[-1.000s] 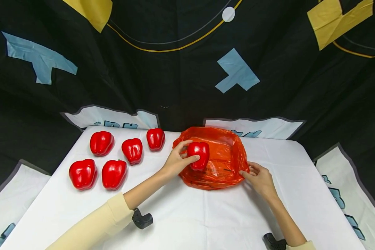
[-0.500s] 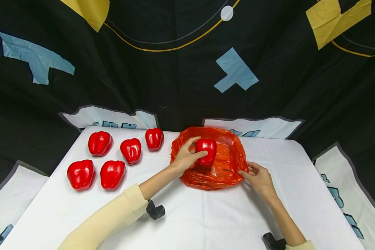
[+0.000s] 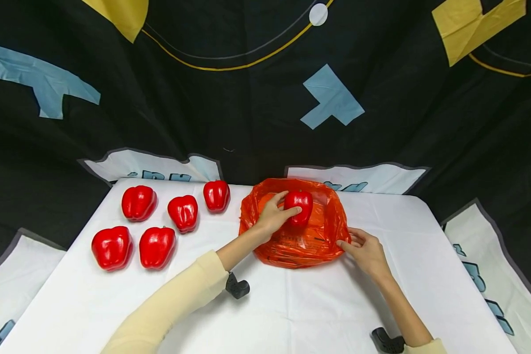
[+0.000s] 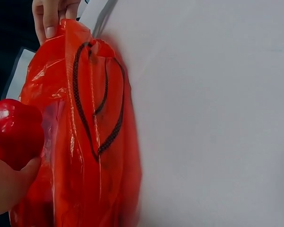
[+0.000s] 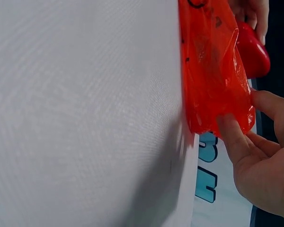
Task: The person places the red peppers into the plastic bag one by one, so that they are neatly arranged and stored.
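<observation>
The left hand (image 3: 273, 215) is closed around a red bell pepper (image 3: 300, 207), thumb on its near side. The held pepper is located at frame centre, over the open mouth of an orange-red plastic bag (image 3: 311, 246); contact between pepper and bag cannot be determined. The right hand (image 3: 368, 253), right of centre, pinches the bag's right rim between thumb and fingers. Black cord shows on the bag's side in the left wrist view. Five further red bell peppers (image 3: 157, 247) stand left of the bag on a white-covered table (image 3: 327, 305). A black backdrop (image 3: 194, 108) spans the upper frame.
</observation>
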Demonstrator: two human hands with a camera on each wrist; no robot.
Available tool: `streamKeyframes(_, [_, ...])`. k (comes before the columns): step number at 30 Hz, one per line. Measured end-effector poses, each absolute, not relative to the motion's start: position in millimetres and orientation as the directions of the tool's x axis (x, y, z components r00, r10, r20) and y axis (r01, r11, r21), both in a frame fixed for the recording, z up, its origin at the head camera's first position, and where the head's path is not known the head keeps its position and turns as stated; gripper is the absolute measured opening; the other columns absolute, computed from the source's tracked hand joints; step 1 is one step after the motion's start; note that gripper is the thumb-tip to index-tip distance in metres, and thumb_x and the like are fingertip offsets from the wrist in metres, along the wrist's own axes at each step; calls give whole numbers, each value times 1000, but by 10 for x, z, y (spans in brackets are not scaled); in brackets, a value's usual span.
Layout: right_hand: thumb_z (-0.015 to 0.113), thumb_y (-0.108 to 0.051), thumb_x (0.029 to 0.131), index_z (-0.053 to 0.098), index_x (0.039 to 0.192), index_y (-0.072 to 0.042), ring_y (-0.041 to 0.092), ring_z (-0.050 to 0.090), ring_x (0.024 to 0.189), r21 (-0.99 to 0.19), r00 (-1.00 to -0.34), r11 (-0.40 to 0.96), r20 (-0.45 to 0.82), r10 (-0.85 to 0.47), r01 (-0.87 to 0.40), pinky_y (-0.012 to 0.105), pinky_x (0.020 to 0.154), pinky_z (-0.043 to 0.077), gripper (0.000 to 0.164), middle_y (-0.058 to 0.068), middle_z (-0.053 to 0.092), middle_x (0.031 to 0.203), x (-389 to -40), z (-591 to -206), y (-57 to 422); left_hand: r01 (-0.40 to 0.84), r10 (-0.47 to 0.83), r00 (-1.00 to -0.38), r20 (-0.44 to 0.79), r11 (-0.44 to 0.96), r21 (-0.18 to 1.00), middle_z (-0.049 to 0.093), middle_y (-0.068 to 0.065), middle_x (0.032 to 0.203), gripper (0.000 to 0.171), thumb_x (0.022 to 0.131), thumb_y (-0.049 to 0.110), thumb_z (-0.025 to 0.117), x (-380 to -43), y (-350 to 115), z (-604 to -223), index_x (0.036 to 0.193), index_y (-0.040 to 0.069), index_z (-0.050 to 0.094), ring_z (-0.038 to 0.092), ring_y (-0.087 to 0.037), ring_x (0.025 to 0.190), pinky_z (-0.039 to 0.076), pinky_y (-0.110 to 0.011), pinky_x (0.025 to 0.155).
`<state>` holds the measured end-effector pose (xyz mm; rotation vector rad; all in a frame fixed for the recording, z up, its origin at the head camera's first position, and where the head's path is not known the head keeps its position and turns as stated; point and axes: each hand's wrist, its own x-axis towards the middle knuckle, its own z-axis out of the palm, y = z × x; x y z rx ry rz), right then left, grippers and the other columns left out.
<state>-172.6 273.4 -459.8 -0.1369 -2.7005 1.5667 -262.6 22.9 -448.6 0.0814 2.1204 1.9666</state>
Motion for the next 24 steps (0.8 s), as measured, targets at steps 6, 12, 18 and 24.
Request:
streamKeyframes(6, [77,-22,90,56,134,8,31,68,105,-858,-996,510,-24,81,63,14,75,51,57,23,68,116,-1728,-4590,2748,-113,197,-972,-131,97,989,45,-15,147,70,91,18,75,-2664,373,-4519,150,10,40,50,-35,129,50,-46,99])
streamKeyframes(12, [77,-21,90,56,134,8,32,67,107,-869,-997,491,-32,70,63,14,76,52,57,24,67,118,-1734,-4589,2741,-110,168,-978,-126,101,989,46,-14,146,68,90,16,75,-2709,500,-4569,149,9,42,48,-35,130,48,-47,100])
streamKeyframes(18, [77,-21,90,56,134,8,32,67,108,-877,-997,477,-32,68,60,14,77,52,57,23,67,119,-1737,-4586,2734,-106,158,-979,-126,127,986,47,-13,146,68,90,17,76,-2747,604,-4590,149,11,42,46,-33,132,47,-47,102])
streamKeyframes(24, [76,-20,91,56,135,8,32,68,107,-877,-997,476,-35,68,63,15,76,52,56,24,67,118,-1735,-4585,2735,-112,149,-980,-133,142,984,47,-14,147,70,90,18,76,-2785,671,-4640,150,11,41,47,-33,131,47,-45,102])
